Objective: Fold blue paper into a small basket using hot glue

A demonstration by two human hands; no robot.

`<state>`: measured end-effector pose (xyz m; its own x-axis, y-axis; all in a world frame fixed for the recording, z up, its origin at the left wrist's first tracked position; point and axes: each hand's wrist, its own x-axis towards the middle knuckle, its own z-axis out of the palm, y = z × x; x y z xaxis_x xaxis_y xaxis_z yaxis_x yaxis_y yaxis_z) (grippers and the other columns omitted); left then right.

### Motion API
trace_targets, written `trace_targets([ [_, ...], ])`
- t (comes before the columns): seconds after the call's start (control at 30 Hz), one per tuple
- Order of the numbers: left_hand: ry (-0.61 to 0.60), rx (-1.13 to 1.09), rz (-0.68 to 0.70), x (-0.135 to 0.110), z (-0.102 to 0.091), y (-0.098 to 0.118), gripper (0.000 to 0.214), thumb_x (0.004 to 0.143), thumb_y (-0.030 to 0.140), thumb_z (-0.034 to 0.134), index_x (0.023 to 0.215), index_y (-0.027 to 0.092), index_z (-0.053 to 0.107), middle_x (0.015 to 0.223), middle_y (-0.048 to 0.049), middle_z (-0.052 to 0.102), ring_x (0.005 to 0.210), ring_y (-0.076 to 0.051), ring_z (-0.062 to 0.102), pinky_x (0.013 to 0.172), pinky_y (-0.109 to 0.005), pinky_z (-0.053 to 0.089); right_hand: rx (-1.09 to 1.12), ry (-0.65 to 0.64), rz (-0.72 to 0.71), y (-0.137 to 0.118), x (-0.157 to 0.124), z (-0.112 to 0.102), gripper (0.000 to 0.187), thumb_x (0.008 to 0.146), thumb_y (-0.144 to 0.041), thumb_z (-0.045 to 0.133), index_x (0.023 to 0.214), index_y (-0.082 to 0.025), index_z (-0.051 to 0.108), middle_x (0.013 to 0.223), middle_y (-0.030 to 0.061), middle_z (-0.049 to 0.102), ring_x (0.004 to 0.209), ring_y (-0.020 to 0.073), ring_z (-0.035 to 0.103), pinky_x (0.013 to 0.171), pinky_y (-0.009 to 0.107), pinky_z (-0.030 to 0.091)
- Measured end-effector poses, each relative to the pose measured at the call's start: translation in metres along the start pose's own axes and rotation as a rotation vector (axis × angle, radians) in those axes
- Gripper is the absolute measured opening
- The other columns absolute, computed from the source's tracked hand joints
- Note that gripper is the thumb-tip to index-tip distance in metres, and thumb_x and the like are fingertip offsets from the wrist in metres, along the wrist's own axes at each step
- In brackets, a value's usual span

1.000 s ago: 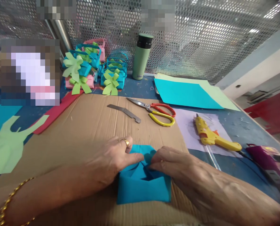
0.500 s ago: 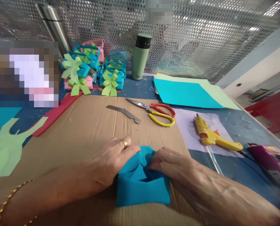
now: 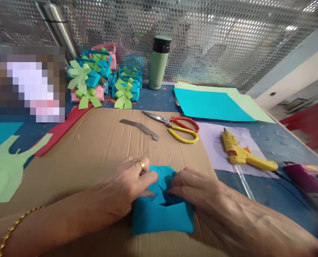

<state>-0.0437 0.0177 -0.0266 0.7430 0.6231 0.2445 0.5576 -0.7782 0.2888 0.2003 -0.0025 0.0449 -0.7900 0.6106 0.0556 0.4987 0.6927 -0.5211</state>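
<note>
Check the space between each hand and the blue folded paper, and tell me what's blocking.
Nothing visible: the left hand and right hand both touch the blue folded paper, at opposite sides. The scissors and metal blade lie beyond it on the cardboard, not in between.

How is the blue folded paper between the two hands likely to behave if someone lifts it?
The blue folded paper is probably light, as it looks like thin sheet. Its creases may keep it fairly stiff, but an open gap shows between the flaps, so it could crush or spring open if gripped hard.
</note>
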Motion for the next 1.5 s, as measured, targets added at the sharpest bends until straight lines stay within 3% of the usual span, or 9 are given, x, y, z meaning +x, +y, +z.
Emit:
trace_targets([
  [0.4,0.029,-0.135,-0.074,-0.003,-0.002,0.003,0.023,0.100,0.035,0.050,0.099,0.023,0.070,0.091,-0.0030,0.056,0.077,-0.017,0.049,0.071,-0.030,0.039,-0.044,0.032,-0.011,0.000,-0.004,0.003,0.022,0.091,-0.016,0.053,0.108,-0.022,0.065,0.106,0.0058,0.068,0.103,0.0205,0.064,0.091,0.033,0.057],
  [0.67,0.113,-0.125,-0.008,-0.005,0.000,0.002,0.025,0.101,0.028,0.051,0.093,0.024,0.074,0.085,-0.0023,0.061,0.073,-0.015,0.050,0.068,-0.028,0.039,-0.183,-0.022,-0.050,-0.002,-0.002,0.003,0.031,0.084,-0.002,0.037,0.085,-0.020,0.063,0.089,0.0038,0.064,0.080,0.0179,0.059,0.073,0.033,0.055],
  [0.87,0.120,-0.142,0.018,-0.006,0.003,0.002,0.025,0.100,0.024,0.050,0.110,0.026,0.073,0.088,-0.0025,0.062,0.075,-0.016,0.054,0.069,-0.029,0.042,-0.263,-0.001,-0.084,-0.004,-0.002,0.004,0.036,0.084,-0.002,0.034,0.088,-0.021,0.065,0.088,0.0048,0.064,0.083,0.0202,0.060,0.075,0.036,0.055],
  [1.0,0.103,-0.178,-0.177,-0.002,0.011,0.004,0.021,0.098,0.035,0.056,0.088,0.026,0.073,0.073,0.0006,0.060,0.069,-0.015,0.052,0.061,-0.027,0.043,-0.254,0.002,-0.088,-0.003,-0.001,0.003,0.034,0.084,-0.002,0.035,0.088,-0.021,0.063,0.088,0.0041,0.065,0.080,0.0187,0.059,0.070,0.034,0.054],
  [1.13,0.092,-0.244,-0.424,0.002,0.016,0.009,0.033,0.087,0.045,0.069,0.067,0.022,0.058,0.058,0.0038,0.051,0.063,-0.015,0.052,0.054,-0.025,0.042,-0.156,0.001,-0.087,-0.005,0.002,0.001,0.027,0.085,-0.003,0.041,0.089,-0.020,0.062,0.091,0.0035,0.065,0.081,0.0175,0.060,0.071,0.032,0.054],
  [1.2,0.107,-0.214,-0.382,0.002,0.014,0.010,0.029,0.090,0.041,0.067,0.069,0.022,0.059,0.062,0.0033,0.053,0.063,-0.015,0.051,0.056,-0.026,0.042,-0.156,0.002,-0.072,-0.005,0.002,0.001,0.028,0.086,-0.003,0.039,0.088,-0.020,0.062,0.091,0.0037,0.065,0.080,0.0177,0.059,0.072,0.033,0.053],
  [1.27,0.130,-0.157,-0.212,-0.001,0.011,0.009,0.020,0.097,0.034,0.057,0.084,0.023,0.067,0.074,0.0006,0.059,0.068,-0.016,0.051,0.062,-0.027,0.042,-0.174,-0.015,-0.079,-0.005,0.001,0.001,0.029,0.086,-0.003,0.039,0.086,-0.020,0.062,0.089,0.0039,0.064,0.079,0.0182,0.059,0.072,0.034,0.053],
  [1.37,0.114,-0.094,0.004,-0.005,0.006,0.004,0.026,0.101,0.023,0.045,0.102,0.025,0.071,0.087,-0.0029,0.060,0.073,-0.017,0.049,0.068,-0.030,0.041,-0.196,-0.023,-0.078,-0.004,-0.002,0.002,0.026,0.085,-0.003,0.042,0.084,-0.021,0.062,0.087,0.0041,0.063,0.081,0.0194,0.059,0.075,0.035,0.053],
  [1.5,0.069,-0.120,0.043,-0.008,0.003,-0.001,0.025,0.098,0.020,0.048,0.097,0.027,0.072,0.087,-0.0016,0.058,0.070,-0.016,0.046,0.066,-0.030,0.037,-0.113,-0.018,-0.041,-0.002,-0.002,0.003,0.028,0.085,-0.003,0.042,0.088,-0.020,0.064,0.094,0.0053,0.065,0.087,0.0195,0.061,0.079,0.036,0.054],
])
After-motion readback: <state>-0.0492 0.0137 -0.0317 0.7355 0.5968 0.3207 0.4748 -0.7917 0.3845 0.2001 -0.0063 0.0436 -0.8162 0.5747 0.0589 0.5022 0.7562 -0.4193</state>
